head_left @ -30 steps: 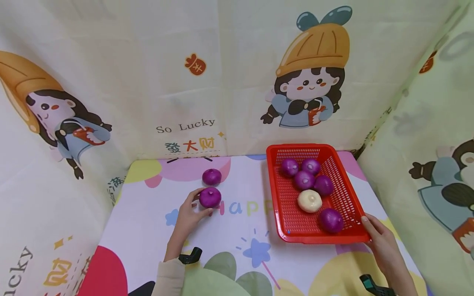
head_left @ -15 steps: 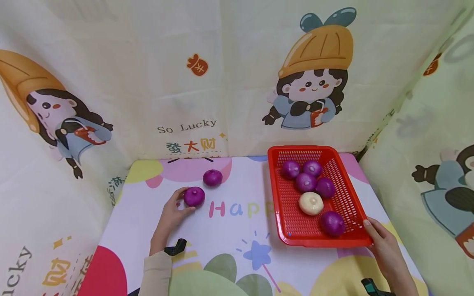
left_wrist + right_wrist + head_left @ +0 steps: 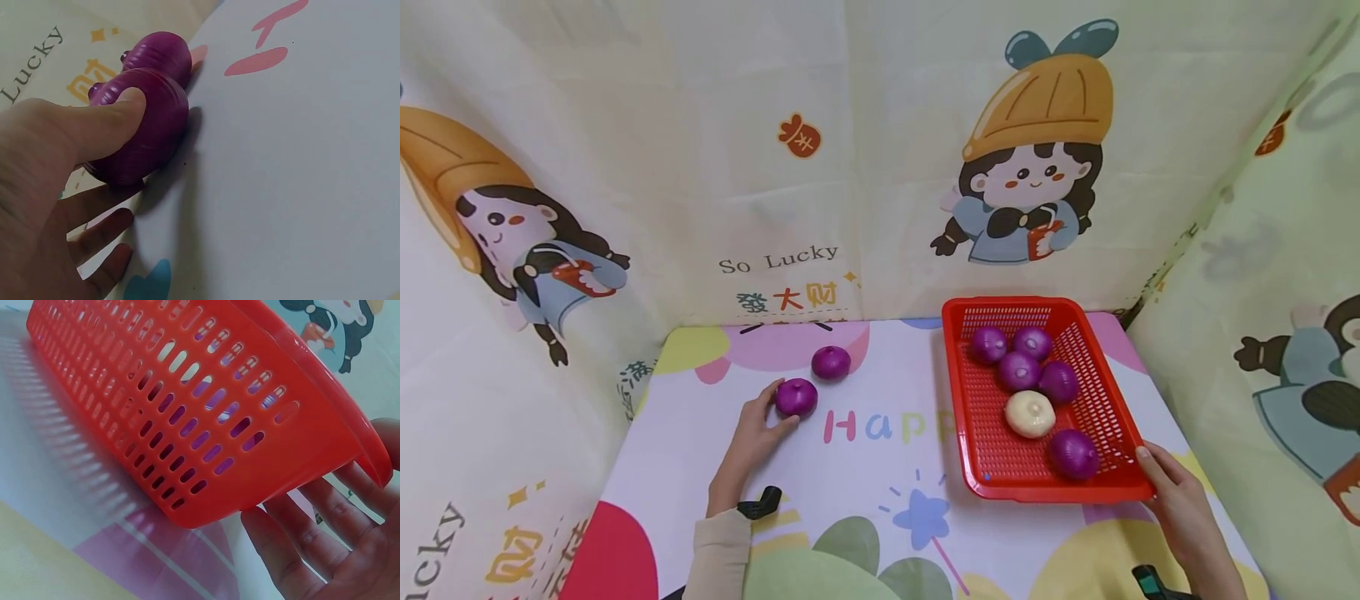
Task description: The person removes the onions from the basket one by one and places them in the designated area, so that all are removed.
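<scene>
The left hand [image 3: 754, 435] pinches a purple onion [image 3: 796, 400] between thumb and fingers, on the left side of the table [image 3: 842, 483]. A second purple onion [image 3: 831, 363] sits just behind it. The right hand [image 3: 1186, 504] grips the near right corner of a red plastic basket [image 3: 1045, 492] (it has five purple onions and one white onion [image 3: 1030, 415] inside)

The left hand [image 3: 754, 432] pinches between thumb [image 3: 115, 125] and fingers [image 3: 97, 205], while the right hand [image 3: 1182, 493] grips with thumb uppermost.
</scene>
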Tool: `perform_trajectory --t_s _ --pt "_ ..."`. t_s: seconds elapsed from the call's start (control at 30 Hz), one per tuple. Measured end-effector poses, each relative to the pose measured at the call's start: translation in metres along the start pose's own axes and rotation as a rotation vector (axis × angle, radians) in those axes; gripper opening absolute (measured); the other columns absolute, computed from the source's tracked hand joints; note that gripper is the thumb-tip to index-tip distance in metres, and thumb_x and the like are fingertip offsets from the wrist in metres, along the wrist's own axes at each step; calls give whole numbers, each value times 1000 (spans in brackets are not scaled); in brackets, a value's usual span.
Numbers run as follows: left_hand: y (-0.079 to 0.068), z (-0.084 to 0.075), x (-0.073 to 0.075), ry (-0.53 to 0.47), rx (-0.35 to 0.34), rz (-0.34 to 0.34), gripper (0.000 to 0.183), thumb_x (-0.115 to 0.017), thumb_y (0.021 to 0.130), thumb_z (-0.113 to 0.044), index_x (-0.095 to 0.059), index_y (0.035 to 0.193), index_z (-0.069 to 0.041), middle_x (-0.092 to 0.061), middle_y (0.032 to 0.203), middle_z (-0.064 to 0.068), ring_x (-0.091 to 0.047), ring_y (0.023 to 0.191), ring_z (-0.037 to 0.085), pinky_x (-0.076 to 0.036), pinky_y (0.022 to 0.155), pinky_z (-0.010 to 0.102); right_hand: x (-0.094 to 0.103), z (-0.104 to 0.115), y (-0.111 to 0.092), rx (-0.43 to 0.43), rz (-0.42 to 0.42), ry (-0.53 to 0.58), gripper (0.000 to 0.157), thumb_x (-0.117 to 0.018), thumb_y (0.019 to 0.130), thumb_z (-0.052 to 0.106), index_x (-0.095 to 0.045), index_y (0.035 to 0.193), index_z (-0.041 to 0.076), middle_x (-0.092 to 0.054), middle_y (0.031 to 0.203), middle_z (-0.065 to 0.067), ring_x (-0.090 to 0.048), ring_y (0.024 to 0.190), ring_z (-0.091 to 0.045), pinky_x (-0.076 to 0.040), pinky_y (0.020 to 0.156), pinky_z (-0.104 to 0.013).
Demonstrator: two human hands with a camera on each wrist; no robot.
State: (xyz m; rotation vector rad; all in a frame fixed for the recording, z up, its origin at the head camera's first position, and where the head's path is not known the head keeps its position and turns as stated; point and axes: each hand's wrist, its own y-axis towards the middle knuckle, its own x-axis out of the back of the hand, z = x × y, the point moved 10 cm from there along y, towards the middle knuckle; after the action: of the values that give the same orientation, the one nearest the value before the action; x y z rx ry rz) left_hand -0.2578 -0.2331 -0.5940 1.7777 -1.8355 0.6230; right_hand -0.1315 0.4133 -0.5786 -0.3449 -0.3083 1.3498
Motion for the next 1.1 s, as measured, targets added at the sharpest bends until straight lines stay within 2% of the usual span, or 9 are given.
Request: perform_trajectory --t_s 0.17,0.4,0.6,0.8,0.9,1.0,1.1 --pt "-1 -3 0 27 -30 -33 77 -79 92 -20 -41 157 -2 -50 154 30 -43 146 50 -29 124 64 0 0 1 11 -1 -3 13 -52 108 40 -62 114 47 -68 99 30 -69 87 2 -59 74 -16" --pt "-2 -3 1 55 9 -43 78 -76 94 -25 -38 158 -1 -47 158 28 -39 147 50 -28 124 66 0 1 1 14 -4 -15 14 -52 108 40 -60 117 47 -67 99 31 -69 87 2 -59 74 -16" --pt "-2 -1 -1 56 32 -18 80 -75 96 -25 -34 160 1 -44 159 29 -36 149 50 -27 124 65 1 0 2 -14 -12 -33 18 -53 107 44 -57 125 45 -65 99 33 -68 87 4 -58 74 -15" --pt "-5 2 0 62 75 19 81 -72 97 -29 -30 163 -5 -42 161 26 -36 151 46 -27 125 64 1 -2 2 -38 -15 -51 23 -53 106 46 -54 129 44 -64 98 35 -67 87 5 -58 75 -14" --pt "-6 -3 2 69 62 16 79 -71 98 -31 -31 162 -7 -43 159 25 -41 147 44 -30 124 65 1 -2 1 -35 -11 -44 19 -53 107 46 -56 125 45 -64 98 34 -68 87 4 -58 75 -14" --pt "-6 -13 5 82 20 -12 76 -71 98 -29 -34 160 -5 -47 155 27 -47 141 45 -35 119 66 1 -2 1 -32 -7 -43 14 -52 107 45 -56 120 47 -65 98 34 -68 87 4 -58 75 -14" --pt "-6 -22 9 108 -21 -46 73 -71 97 -26 -39 158 -3 -50 151 28 -49 137 47 -38 116 68 1 -1 2 -30 -7 -60 17 -52 107 46 -55 124 46 -63 99 35 -67 87 5 -58 75 -14"
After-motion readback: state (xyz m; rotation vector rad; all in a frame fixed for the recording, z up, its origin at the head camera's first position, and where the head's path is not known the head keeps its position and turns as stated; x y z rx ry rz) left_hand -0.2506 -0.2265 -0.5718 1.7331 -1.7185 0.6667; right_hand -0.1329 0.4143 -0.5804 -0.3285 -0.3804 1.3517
